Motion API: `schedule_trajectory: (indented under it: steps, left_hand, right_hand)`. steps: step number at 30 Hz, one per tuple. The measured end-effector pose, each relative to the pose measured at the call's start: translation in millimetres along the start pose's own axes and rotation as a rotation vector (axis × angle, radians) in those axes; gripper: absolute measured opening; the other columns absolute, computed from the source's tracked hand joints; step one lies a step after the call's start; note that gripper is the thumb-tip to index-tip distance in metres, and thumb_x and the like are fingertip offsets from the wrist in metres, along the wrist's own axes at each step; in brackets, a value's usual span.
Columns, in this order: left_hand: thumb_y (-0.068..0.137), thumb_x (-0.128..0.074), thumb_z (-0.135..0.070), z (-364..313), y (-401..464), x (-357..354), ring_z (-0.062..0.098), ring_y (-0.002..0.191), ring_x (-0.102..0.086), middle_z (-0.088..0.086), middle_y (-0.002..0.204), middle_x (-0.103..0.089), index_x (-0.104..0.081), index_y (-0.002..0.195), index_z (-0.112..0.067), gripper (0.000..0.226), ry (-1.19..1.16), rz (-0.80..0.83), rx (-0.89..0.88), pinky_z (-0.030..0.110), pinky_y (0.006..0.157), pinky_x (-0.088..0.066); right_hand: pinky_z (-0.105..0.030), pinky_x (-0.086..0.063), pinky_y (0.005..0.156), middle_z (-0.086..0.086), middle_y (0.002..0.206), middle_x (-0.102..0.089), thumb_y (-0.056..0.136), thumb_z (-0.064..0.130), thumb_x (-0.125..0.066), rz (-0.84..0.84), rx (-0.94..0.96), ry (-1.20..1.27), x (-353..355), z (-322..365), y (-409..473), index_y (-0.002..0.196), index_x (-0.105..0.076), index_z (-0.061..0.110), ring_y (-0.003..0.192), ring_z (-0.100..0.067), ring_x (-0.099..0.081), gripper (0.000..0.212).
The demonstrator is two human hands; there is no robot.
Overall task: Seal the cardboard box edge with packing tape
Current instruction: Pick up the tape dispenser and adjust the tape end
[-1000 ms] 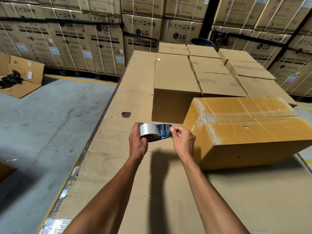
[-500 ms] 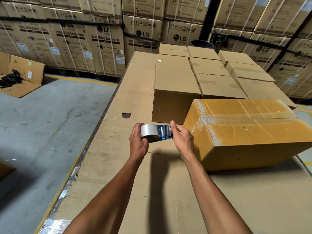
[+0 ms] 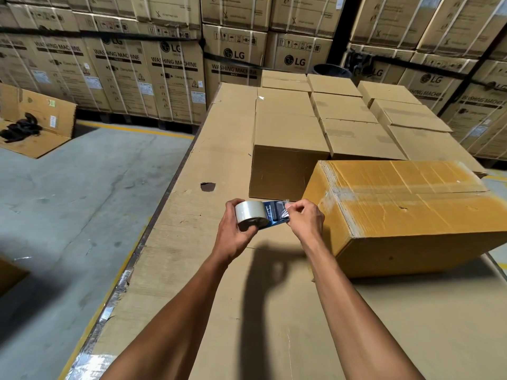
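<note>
- left hand (image 3: 233, 237) has its grip wrapped round the tape roll (image 3: 251, 215), fingers under it, thumb side up top
- right hand (image 3: 304, 220) is pinching the loose end of the clear tape, pulled out a short way over the blue dispenser (image 3: 275, 215) between both hands
- all that is held up above the cardboard-covered worktop (image 3: 219, 297), hands' shadow sitting right below
- the yellowish cardboard box (image 3: 411, 212) lies on the worktop just right of the right hand, turned at an angle, old tape strips shiny along its near top edge and corner
- plain brown boxes (image 3: 288, 138) packed in rows behind it
- further back, stacks of LG washing machine cartons (image 3: 175, 78), and grey floor (image 3: 68, 215) off to the left
</note>
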State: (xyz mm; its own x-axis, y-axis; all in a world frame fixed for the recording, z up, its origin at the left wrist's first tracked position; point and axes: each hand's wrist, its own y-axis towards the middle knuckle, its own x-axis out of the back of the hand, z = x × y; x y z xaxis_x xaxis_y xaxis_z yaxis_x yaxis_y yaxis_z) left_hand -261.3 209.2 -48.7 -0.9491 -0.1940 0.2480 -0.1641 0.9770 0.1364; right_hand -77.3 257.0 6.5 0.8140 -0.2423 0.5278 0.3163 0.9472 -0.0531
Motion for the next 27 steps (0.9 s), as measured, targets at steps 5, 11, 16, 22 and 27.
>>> schedule_trajectory:
  steps: [5,11,16,22,27]
  left_hand:
    - [0.075,-0.1,-0.037,5.9,-1.5,3.2,0.018,0.113,-0.074,-0.002,0.129,-0.069,-0.037,0.138,-0.049,0.089,0.035,0.023,-0.037,0.035,0.096,-0.063]
    - [0.073,-0.102,-0.035,-0.8,1.9,1.9,0.017,0.106,-0.076,-0.003,0.122,-0.073,-0.041,0.139,-0.042,0.09,0.07,0.021,-0.052,0.035,0.091,-0.065]
    - [0.07,-0.106,-0.029,2.4,0.7,1.5,-0.005,0.098,-0.073,-0.012,0.111,-0.073,-0.038,0.147,-0.038,0.103,0.076,0.016,-0.038,0.01,0.083,-0.056]
    - [0.069,-0.107,-0.031,1.3,1.0,3.6,-0.006,0.097,-0.072,-0.006,0.115,-0.076,-0.04,0.151,-0.031,0.106,0.055,-0.003,-0.027,0.009,0.079,-0.054]
    - [0.068,-0.107,-0.032,2.6,-4.6,5.1,-0.003,0.096,-0.073,-0.014,0.116,-0.075,-0.045,0.142,-0.035,0.097,0.058,-0.048,-0.007,0.015,0.078,-0.056]
  right_hand:
    - [-0.053,-0.064,0.081,-0.005,0.097,-0.074,0.095,0.029,-0.072,-0.019,-0.02,0.016,2.3,-6.8,7.2,0.075,-0.063,0.03,0.103,-0.033,-0.07,0.022]
    - [-0.051,-0.065,0.078,-0.005,0.099,-0.074,0.097,0.021,-0.068,-0.043,-0.023,0.016,5.6,-4.0,4.7,0.078,-0.06,0.029,0.101,-0.031,-0.071,0.023]
    - [-0.052,-0.065,0.074,-0.003,0.094,-0.07,0.101,0.025,-0.064,-0.071,0.045,-0.037,10.8,4.1,1.9,0.08,-0.055,0.031,0.098,-0.031,-0.071,0.024]
    - [-0.045,-0.067,0.067,-0.007,0.095,-0.076,0.107,0.016,-0.053,-0.092,0.001,0.162,17.7,12.2,-2.3,0.091,-0.051,0.023,0.086,-0.026,-0.078,0.017]
    - [-0.033,-0.066,0.064,-0.01,0.093,-0.079,0.112,0.023,-0.046,0.004,-0.052,0.308,27.2,23.6,-2.5,0.115,-0.055,0.01,0.076,-0.018,-0.079,0.016]
